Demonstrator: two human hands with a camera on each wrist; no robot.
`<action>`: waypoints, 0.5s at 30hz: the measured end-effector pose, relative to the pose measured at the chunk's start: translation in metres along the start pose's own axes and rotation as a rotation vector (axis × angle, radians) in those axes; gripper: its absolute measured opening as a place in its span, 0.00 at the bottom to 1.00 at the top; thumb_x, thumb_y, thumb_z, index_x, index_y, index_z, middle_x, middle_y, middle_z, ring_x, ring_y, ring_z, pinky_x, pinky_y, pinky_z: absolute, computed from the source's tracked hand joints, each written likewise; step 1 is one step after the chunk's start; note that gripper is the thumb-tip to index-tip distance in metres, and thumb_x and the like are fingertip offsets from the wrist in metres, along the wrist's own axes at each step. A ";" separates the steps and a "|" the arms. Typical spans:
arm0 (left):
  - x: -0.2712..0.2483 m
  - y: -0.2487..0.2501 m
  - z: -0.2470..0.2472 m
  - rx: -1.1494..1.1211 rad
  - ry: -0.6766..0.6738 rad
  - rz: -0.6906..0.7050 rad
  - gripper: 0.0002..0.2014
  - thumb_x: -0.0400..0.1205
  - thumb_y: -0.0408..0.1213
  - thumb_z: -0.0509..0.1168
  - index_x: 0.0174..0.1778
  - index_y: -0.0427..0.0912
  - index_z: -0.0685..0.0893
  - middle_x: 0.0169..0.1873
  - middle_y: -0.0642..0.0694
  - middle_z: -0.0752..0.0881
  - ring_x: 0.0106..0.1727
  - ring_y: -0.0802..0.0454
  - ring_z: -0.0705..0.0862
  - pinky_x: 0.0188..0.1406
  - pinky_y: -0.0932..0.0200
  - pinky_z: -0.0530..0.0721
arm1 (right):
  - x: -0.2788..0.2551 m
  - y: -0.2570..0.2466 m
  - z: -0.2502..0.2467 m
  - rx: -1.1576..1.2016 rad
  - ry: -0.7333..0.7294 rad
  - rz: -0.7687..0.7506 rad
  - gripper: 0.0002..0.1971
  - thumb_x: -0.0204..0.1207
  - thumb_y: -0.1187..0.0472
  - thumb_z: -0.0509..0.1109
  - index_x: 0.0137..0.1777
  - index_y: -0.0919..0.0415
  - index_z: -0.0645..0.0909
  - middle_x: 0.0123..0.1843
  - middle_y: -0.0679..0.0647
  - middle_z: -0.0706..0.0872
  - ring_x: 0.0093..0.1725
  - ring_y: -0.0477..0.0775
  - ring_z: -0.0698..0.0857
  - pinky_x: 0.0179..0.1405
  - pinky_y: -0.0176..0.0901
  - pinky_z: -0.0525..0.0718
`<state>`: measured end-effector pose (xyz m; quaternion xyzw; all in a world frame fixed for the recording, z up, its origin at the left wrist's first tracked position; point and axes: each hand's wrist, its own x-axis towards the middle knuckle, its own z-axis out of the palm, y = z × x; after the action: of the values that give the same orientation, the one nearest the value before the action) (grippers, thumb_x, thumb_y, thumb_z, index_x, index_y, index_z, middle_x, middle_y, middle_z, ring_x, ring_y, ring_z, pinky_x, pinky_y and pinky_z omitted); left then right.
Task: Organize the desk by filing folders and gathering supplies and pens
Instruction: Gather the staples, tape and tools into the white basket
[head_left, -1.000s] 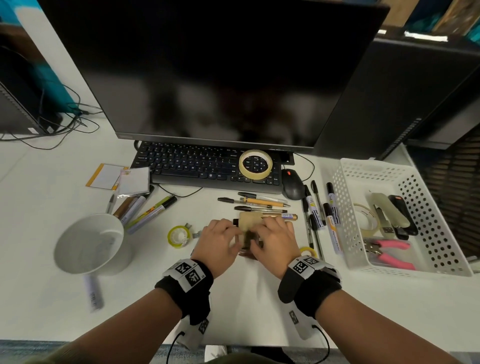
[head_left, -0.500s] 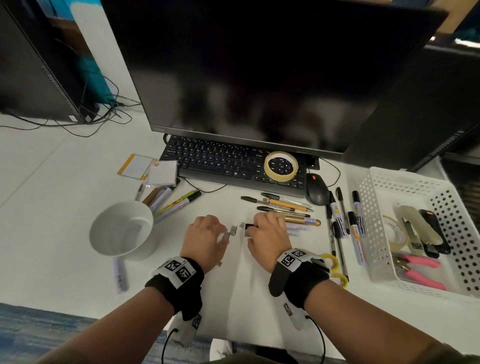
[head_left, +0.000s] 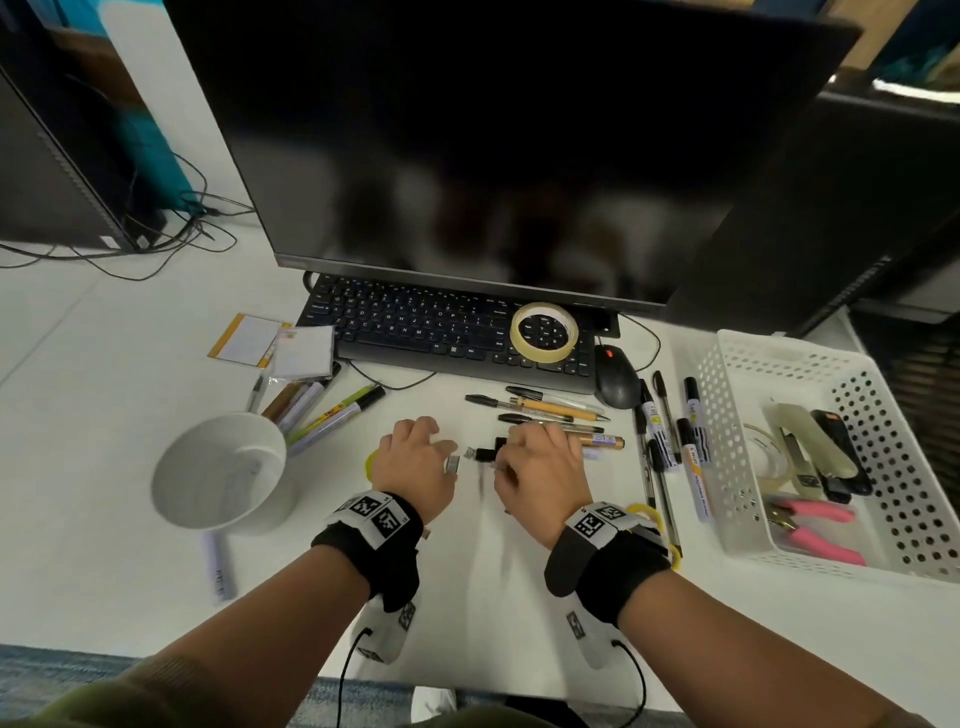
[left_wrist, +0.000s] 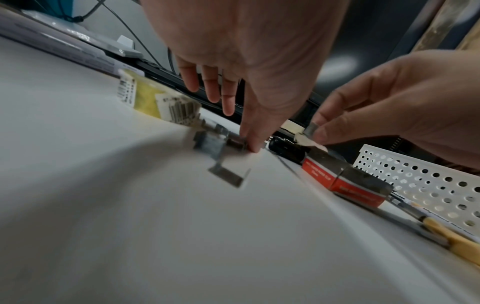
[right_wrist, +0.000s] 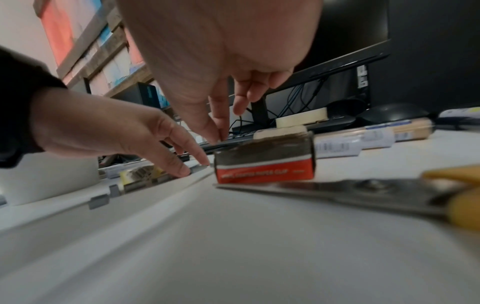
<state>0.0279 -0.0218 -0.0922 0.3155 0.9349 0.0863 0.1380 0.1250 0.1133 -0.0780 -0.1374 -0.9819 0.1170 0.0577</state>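
Loose grey staple strips (head_left: 453, 464) lie on the white desk between my hands. My left hand (head_left: 415, 457) reaches down with thumb and forefinger and pinches one strip (left_wrist: 244, 145) against the desk. My right hand (head_left: 535, 457) pinches another small strip (left_wrist: 310, 129) just above a red and black paper clip box (left_wrist: 345, 181), which stands under its palm (right_wrist: 265, 162). More strips (right_wrist: 98, 200) lie nearer my body. Pens (head_left: 550, 410) and markers (head_left: 665, 431) are scattered to the right.
A white perforated basket (head_left: 727, 415) at the right holds a stapler, tape and pink pliers. A white cup (head_left: 223, 467) stands at the left, with markers behind it. A tape roll (head_left: 544, 331) sits on the keyboard. Yellow-handled scissors (head_left: 649, 514) lie by my right wrist.
A second ago both hands were together on a small tan box. They have moved apart, and each now pinches at loose staple strips on the desk.
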 end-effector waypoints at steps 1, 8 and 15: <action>0.000 0.001 -0.001 0.001 0.008 0.006 0.17 0.81 0.47 0.58 0.66 0.56 0.79 0.72 0.52 0.68 0.73 0.47 0.64 0.69 0.53 0.64 | 0.000 0.004 -0.004 0.004 -0.013 0.005 0.05 0.70 0.55 0.68 0.39 0.52 0.85 0.45 0.47 0.79 0.50 0.56 0.75 0.47 0.46 0.65; 0.001 0.005 -0.001 -0.005 0.028 0.030 0.14 0.83 0.45 0.57 0.60 0.53 0.83 0.71 0.52 0.69 0.71 0.47 0.66 0.67 0.53 0.66 | -0.012 0.024 -0.015 -0.038 -0.133 0.072 0.09 0.69 0.51 0.65 0.40 0.53 0.84 0.50 0.51 0.79 0.55 0.58 0.74 0.53 0.50 0.69; 0.000 0.006 0.002 -0.005 0.055 0.002 0.15 0.81 0.47 0.60 0.61 0.52 0.83 0.70 0.52 0.70 0.70 0.47 0.67 0.67 0.54 0.66 | -0.005 0.011 -0.020 0.021 -0.089 0.020 0.09 0.69 0.53 0.66 0.44 0.54 0.84 0.49 0.50 0.78 0.53 0.58 0.74 0.49 0.47 0.65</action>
<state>0.0317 -0.0175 -0.0922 0.3136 0.9377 0.0976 0.1129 0.1355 0.1269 -0.0614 -0.1413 -0.9808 0.1337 0.0142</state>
